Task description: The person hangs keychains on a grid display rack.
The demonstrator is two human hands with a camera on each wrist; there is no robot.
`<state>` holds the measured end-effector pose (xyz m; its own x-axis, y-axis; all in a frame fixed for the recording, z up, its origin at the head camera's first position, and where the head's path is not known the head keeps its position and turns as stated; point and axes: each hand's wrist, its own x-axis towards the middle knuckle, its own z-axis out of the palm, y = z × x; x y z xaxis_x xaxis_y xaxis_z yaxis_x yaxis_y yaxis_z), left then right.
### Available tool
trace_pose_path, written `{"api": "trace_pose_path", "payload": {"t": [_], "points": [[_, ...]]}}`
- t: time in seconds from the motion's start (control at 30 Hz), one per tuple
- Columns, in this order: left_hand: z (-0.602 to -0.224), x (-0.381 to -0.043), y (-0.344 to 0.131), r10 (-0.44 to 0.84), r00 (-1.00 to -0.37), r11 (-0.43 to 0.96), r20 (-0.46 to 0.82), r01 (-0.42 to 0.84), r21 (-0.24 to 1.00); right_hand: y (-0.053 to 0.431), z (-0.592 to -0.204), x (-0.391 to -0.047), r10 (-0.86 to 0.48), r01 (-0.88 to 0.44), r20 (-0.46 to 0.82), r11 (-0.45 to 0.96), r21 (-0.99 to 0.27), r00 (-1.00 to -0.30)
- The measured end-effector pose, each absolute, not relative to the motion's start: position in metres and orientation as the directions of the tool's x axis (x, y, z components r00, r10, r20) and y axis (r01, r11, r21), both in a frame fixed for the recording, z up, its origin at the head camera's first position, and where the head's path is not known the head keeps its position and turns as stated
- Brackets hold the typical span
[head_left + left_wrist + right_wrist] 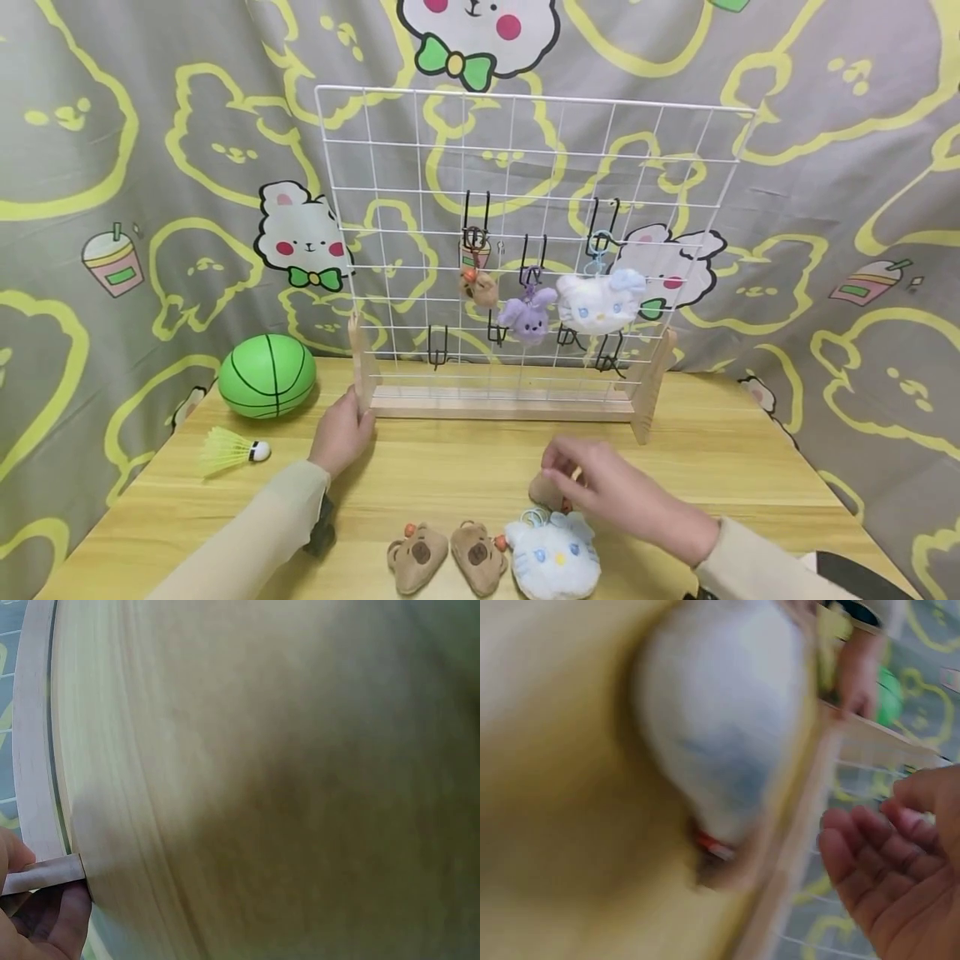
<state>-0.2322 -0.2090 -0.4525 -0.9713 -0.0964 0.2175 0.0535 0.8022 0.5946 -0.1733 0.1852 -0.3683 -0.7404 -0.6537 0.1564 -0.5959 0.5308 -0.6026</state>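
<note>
My left hand (342, 433) grips the left end of the wooden stand (498, 408) under a white wire grid (442, 171). In the left wrist view, thumb and fingers pinch the light wooden piece (45, 874) from both sides. Loosely bent, with nothing between its fingers in the right wrist view, my right hand (600, 475) hovers by a partly hidden brown plush (546, 493). Close below it lies a white cat plush keychain (557, 560), blurred in the right wrist view. Two brown bear plush keychains (417, 560) lie left of the cat.
From black hooks on the grid hang a brown plush (480, 287), a purple rabbit plush (528, 319) and a white cat plush (600, 302). Several lower hooks (437, 348) hold nothing. A green ball (267, 377) and a yellow shuttlecock (234, 451) are at left.
</note>
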Motion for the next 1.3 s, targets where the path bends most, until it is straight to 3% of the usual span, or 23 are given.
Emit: {"api": "trace_pose_path", "payload": {"t": [0.1,0.23,0.93,1.3], "points": [[-0.452,-0.232,-0.209,-0.098,-0.972,0.798,0.212,0.050,0.601,0.182,-0.388,-0.169,-0.653,-0.506,0.020,0.568,-0.649,-0.757],[-0.452,-0.232,-0.209,-0.101,-0.973,0.802,0.209,0.045,0.596,0.179,-0.404,-0.165,-0.639,-0.468,-0.050,0.612,-0.637,-0.767],[-0.452,-0.233,-0.208,-0.094,-0.966,0.805,0.239,0.067,0.589,0.165,-0.417,-0.162,-0.663,-0.524,-0.126,0.680,-0.513,-0.738],[-0.453,-0.232,-0.209,-0.092,-0.967,0.802,0.236,0.068,0.593,0.174,-0.428,-0.171,-0.707,-0.554,-0.119,0.637,-0.535,-0.697]]}}
